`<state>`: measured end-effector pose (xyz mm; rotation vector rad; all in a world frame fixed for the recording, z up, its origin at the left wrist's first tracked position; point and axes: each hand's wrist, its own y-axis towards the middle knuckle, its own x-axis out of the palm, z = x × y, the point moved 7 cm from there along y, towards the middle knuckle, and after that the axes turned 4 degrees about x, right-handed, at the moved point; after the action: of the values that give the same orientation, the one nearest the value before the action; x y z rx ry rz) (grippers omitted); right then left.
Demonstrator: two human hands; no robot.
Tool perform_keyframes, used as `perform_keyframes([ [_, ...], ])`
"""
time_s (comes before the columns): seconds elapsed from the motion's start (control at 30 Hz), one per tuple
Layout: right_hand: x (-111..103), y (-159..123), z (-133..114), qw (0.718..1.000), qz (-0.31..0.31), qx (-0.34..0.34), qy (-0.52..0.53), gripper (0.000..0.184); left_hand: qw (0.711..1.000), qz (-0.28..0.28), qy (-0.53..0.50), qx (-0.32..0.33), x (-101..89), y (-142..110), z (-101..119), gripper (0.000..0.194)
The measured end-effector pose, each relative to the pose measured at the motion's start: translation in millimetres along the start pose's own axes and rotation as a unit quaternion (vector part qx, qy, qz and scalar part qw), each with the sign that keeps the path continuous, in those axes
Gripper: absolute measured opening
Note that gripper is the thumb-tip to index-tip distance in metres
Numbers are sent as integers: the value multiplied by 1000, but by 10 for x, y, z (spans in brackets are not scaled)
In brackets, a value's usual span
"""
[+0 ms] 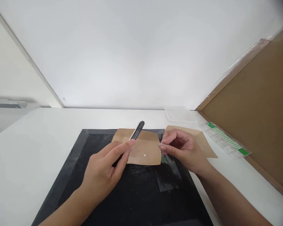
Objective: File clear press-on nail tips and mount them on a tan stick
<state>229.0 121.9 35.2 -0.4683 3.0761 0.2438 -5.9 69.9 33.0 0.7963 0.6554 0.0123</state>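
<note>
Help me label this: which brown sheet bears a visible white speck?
The brown sheet between the left hand and right hand, on the black mat; the other sheet lies partly behind the right hand.

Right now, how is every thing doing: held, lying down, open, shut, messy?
Left hand, closed on the stick.
Stick, tilted, far end up.
Right hand, pinching a small pale piece.
Speckled brown sheet, lying on the black mat, with bits on it.
Other brown sheet, partly hidden by the right hand.
Black mat, flat, dusty.
Green-marked clear case, open or shut: can't tell.
Clear plastic piece, on the white table.
</note>
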Motion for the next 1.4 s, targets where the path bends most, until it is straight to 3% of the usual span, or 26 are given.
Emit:
perform_keyframes([
  [0.13,161,-71,85,997,-10,63,43,29,998,-29,-47,9,35,-2,35,40],
  [0.27,263,-100,198,988,-13,134,74,49,997,-34,-63,10,35,-12,64,48],
  [0.4,368,-108,229,980,-35,164,104,55,998,-40,-56,18,36,-7,121,45],
  [0.8,581,-143,233,968,-79,183,152,47,989,-74,-122,-39,168,-76,59,34],
  [1.4,580,-165,239,983,-76,148,74,34,987,-73,-121,-79,152,-20,58,17],
])
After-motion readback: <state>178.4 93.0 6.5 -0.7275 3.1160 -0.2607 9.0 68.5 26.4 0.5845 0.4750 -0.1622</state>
